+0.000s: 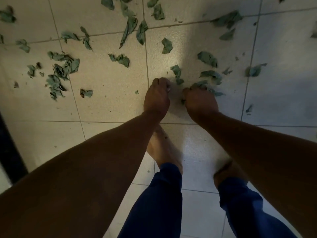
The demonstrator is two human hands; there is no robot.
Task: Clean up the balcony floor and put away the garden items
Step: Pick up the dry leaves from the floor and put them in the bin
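Several dry green leaves [64, 66] lie scattered over the pale tiled floor [106, 93], mostly across the far half of the view. Both arms reach straight down to the floor in the middle. My right hand [200, 100] is curled into a fist around a bunch of leaves, with leaf edges [199, 84] sticking out past the knuckles. My left hand [157, 97] is curled beside it, fingertips down on the tile; I cannot see anything inside it. Loose leaves [177, 73] lie just beyond both hands.
My bare feet [164, 152] and blue trouser legs [154, 203] stand on the tiles below the hands. A dark frame edge [10, 152] runs along the left side. More leaves [228, 19] lie at the far right and far left [6, 16].
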